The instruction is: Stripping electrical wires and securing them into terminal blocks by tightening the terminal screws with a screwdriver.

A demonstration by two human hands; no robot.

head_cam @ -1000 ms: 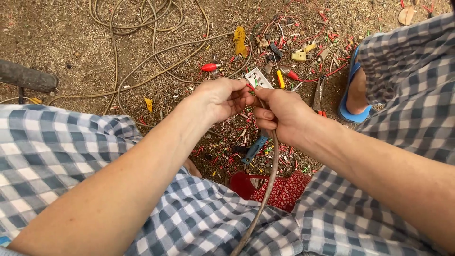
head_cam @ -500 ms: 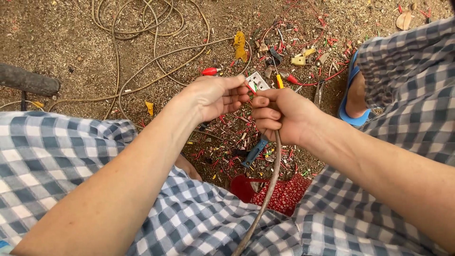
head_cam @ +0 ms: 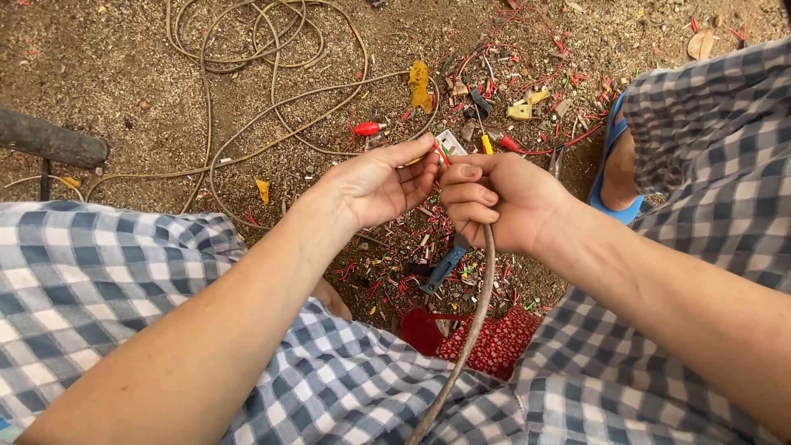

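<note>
Right hand around cable (grey)

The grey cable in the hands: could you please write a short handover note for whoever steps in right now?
Right hand: fist closed round the grey cable near its end, which runs down over the lap.
Left hand: fingertips pinching the thin coloured inner wires sticking out of the cable's end.
Done: the cable's end is bared, with inner wires exposed.
Left: wires remain pinched together, not spread.
Nearby on the ground: blue-handled tool, coiled cable, wire scraps.
</note>
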